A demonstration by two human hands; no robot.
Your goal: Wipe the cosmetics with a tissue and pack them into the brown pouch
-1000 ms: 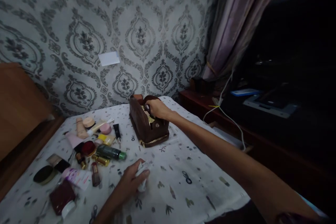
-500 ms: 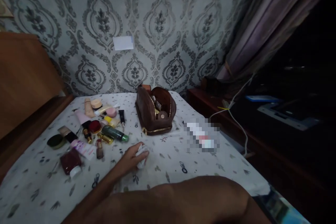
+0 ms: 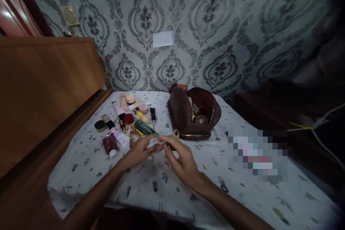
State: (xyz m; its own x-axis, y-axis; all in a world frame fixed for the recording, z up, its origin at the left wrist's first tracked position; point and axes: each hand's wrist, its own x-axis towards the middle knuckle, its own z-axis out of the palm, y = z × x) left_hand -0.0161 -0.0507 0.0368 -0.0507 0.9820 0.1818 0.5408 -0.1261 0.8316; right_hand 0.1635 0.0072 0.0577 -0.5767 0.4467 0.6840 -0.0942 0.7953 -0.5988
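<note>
My left hand [image 3: 138,152] is closed on a crumpled white tissue-like piece [image 3: 153,141] above the near middle of the patterned cloth. My right hand [image 3: 182,158] meets it there, its thumb and fingers pinched at the right end of the same white piece. Just behind the hands lie a dark green bottle [image 3: 144,127] with a green cap and a gold tube [image 3: 137,131]. Beyond my right hand stands a brown cosmetic bag [image 3: 185,129], unzipped, with small items inside.
Several cosmetics lie to the left, among them a dark red bottle [image 3: 109,145], a round dark jar [image 3: 100,125], a pink-and-white tube [image 3: 120,138] and a black tube [image 3: 153,115]. A blurred-out item [image 3: 256,158] lies to the right. A wooden cabinet [image 3: 48,93] borders the left side.
My right arm has come from across the front to the white piece, which both hands now touch. My left hand has lifted it slightly. The view has swung left.
</note>
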